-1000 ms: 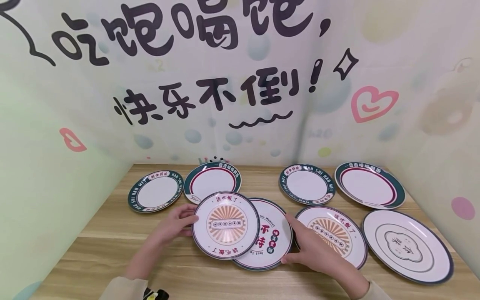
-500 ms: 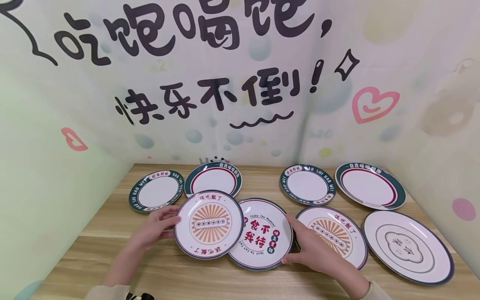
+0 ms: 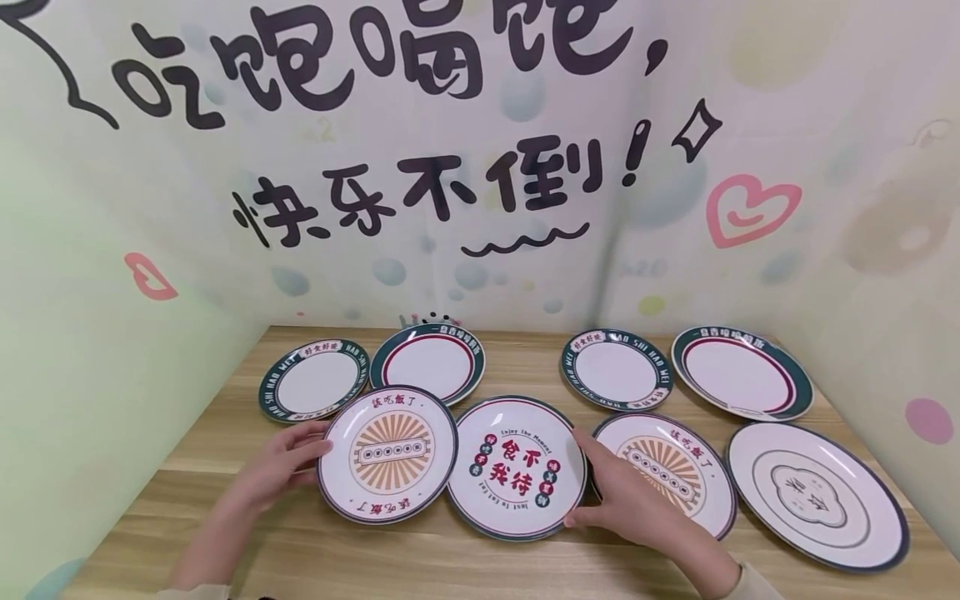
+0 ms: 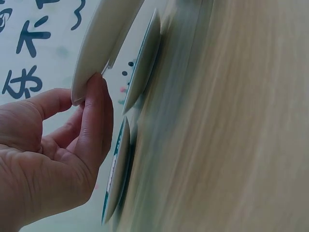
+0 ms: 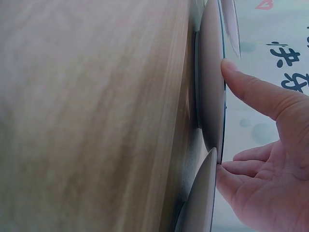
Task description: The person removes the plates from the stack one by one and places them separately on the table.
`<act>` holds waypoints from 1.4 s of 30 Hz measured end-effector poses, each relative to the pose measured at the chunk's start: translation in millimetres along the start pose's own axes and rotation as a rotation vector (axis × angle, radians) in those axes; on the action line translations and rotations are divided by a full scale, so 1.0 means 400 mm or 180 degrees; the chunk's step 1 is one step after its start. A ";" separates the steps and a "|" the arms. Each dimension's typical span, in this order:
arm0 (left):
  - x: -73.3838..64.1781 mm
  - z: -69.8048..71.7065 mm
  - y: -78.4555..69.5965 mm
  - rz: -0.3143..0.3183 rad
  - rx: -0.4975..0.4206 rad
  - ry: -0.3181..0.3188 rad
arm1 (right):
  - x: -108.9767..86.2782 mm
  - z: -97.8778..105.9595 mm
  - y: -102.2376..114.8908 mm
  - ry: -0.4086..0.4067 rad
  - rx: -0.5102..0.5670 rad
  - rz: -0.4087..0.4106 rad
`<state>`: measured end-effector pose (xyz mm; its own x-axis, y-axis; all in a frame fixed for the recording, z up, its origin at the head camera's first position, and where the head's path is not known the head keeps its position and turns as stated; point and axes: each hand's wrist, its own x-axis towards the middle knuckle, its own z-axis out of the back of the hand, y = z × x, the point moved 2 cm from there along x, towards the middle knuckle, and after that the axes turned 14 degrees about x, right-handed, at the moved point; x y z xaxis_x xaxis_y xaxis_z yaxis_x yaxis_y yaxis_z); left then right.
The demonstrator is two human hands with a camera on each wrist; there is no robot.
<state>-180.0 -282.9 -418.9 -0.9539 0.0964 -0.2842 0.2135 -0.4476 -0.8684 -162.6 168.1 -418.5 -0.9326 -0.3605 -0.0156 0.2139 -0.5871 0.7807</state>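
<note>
My left hand (image 3: 281, 467) pinches the left rim of a white plate (image 3: 386, 492) with an orange sunburst and red lettering. In the left wrist view this plate (image 4: 99, 43) is tilted and raised off the table, thumb on one face and fingers on the other. Beside it, a white plate with red and green lettering (image 3: 517, 454) lies on the table, the two rims close together in the head view. My right hand (image 3: 630, 492) rests at that plate's right rim, thumb and index finger spread along its edge. A second sunburst plate (image 3: 705, 483) is partly hidden behind this hand.
Two green-rimmed plates, a lettered one (image 3: 315, 382) and a red-ringed one (image 3: 427, 367), lie at the back left. A matching lettered plate (image 3: 615, 371) and red-ringed plate (image 3: 738, 375) lie back right. A large dark-rimmed plate (image 3: 817, 496) is at the right, and a printed cloth (image 3: 480, 292) hangs behind.
My left hand has carried the sunburst plate leftward, off the red-and-green-lettered plate it overlapped, uncovering that plate's print. My right hand has stayed at the lettered plate's rim.
</note>
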 end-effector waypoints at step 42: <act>-0.018 0.074 0.091 0.0361 0.0242 -0.0010 | -0.002 0.000 0.001 0.0012 0.0039 -0.0009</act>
<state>-171.5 -326.3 -436.3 -0.9253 0.0387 -0.3773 0.3034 -0.5216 -0.7974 -161.7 168.4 -418.2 -0.9322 -0.3615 -0.0200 0.2078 -0.5793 0.7882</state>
